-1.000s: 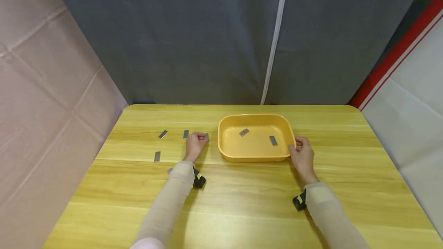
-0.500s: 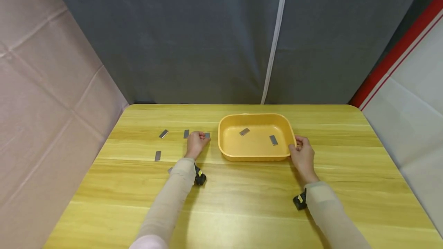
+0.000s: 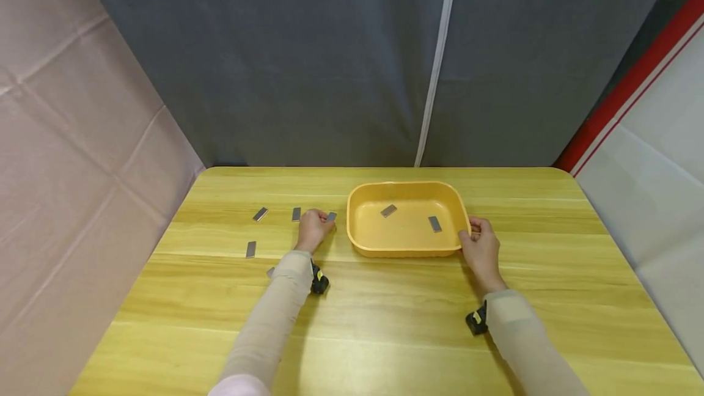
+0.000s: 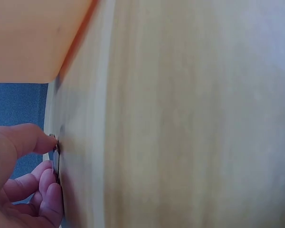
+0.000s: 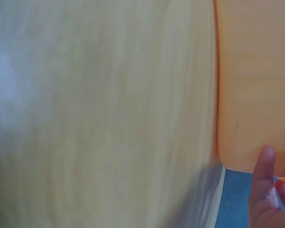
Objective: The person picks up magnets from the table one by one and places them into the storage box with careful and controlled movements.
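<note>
My left hand (image 3: pixel 313 228) pinches a small flat grey rectangular piece (image 3: pixel 332 216) between thumb and fingers, left of the yellow plastic basin (image 3: pixel 407 252). In the left wrist view the piece (image 4: pixel 56 161) shows edge-on, close to the tabletop. My right hand (image 3: pixel 481 252) grips the basin's right end, with the thumb (image 5: pixel 264 164) against its outer wall in the right wrist view. Inside the basin lie two similar pieces, one tilted piece (image 3: pixel 388 210) and another piece (image 3: pixel 434 223) nearer the right hand.
Left of my left hand, more grey pieces lie on the wooden table (image 3: pixel 385 335): a piece (image 3: pixel 296 214), a slanted piece (image 3: pixel 260 214) and a piece (image 3: pixel 250 249). Another piece (image 3: pixel 270 272) is partly hidden by the left sleeve. A grey curtain (image 3: pixel 308 78) hangs behind.
The grey piece in my left fingers has turned and shifted slightly right, and the left hand has moved a little with it. My right hand and the basin stay put.
</note>
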Tool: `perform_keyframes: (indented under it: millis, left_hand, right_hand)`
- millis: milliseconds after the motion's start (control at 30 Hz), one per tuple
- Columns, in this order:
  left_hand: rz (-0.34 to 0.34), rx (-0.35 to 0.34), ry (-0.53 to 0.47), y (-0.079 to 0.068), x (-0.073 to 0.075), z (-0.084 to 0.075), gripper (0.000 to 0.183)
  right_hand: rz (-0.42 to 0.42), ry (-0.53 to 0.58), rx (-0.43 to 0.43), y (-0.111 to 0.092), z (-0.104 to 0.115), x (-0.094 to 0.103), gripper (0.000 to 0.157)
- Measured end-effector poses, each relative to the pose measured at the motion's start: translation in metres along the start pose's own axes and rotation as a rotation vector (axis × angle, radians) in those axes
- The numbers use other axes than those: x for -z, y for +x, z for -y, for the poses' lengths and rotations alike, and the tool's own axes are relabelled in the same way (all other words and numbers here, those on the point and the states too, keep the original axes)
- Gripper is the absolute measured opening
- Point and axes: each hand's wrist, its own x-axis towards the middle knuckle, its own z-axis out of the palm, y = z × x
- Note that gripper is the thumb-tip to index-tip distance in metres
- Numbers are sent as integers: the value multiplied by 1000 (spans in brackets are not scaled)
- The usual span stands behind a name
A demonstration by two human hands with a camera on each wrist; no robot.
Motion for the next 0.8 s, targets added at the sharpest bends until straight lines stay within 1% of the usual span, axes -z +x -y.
perform_keyframes:
  millis: [167,367,467,600,667,800]
  left_hand:
    - [-19,-11,8,0,-2,2,13]
    - [-26,1,7,2,-1,2,14]
    - [-40,-11,8,3,0,1,14]
    - [-61,-44,-8,5,1,1,19]
    - [-62,-46,-24,5,2,2,20]
    - [-44,-35,-59,5,4,3,14]
  right_hand:
    - [0,-8,-3,0,-1,-1,35]
    - [4,-1,-23,1,-3,-1,35]
    - [3,9,-29,2,-2,-1,35]
    - [0,14,-29,2,-1,0,35]
    - [2,11,-30,2,-1,0,35]
    - [5,10,-24,2,0,-1,35]
